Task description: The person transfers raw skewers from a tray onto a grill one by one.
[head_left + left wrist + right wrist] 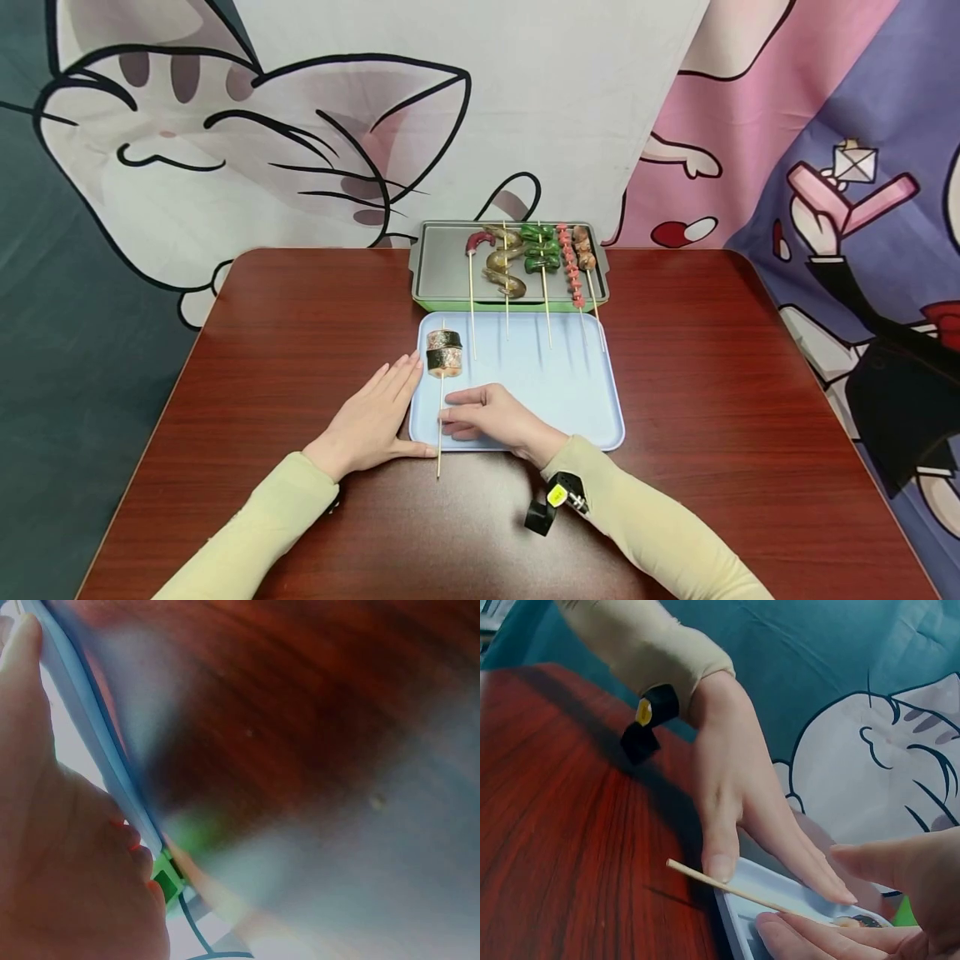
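On the light blue tray (536,392) lies a skewer (444,360) with two pale, thick, dark-banded pieces. Its bare stick reaches over the tray's front rim. My left hand (375,412) rests with straight fingers along the tray's left edge, its thumb at the front left corner near the stick's end. From the right, my right hand (495,417) has its fingertips right at the stick (727,887). The right wrist view shows one digit raised apart from the stick, while the lower fingers overlap it. In the left wrist view, the left hand (75,847) lies against the tray's side (97,720).
Behind the tray stands a grey-topped green grill pan (442,267). Several skewers lie on it: a curled red piece (480,241), shrimp (504,262), green peppers (542,248), pink pieces (570,265) and brown chunks (583,247). Their sticks overhang the blue tray. A brown table (315,333) carries everything.
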The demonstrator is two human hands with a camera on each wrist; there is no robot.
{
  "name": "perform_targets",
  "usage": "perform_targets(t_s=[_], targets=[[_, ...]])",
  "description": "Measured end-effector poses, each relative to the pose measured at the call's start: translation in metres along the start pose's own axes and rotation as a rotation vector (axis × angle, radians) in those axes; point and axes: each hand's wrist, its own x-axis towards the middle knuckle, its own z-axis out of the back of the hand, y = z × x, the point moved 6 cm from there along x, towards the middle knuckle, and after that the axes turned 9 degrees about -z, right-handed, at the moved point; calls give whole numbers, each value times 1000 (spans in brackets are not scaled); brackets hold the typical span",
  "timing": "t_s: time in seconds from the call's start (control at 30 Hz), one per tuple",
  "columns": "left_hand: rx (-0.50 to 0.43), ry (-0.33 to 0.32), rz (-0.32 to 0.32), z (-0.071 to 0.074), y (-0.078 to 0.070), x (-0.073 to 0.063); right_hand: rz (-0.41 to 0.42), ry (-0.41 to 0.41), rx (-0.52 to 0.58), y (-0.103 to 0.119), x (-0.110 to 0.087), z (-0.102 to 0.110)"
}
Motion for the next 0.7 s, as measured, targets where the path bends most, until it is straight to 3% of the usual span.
perform_targets(t_s=[0.27,0.7], targets=[[-11,-3,6,-1,0,0,-23,-15,79,-5,3,-1],[-19,-17,0,0,-1,-1,12,-37,85,-4,0,0]])
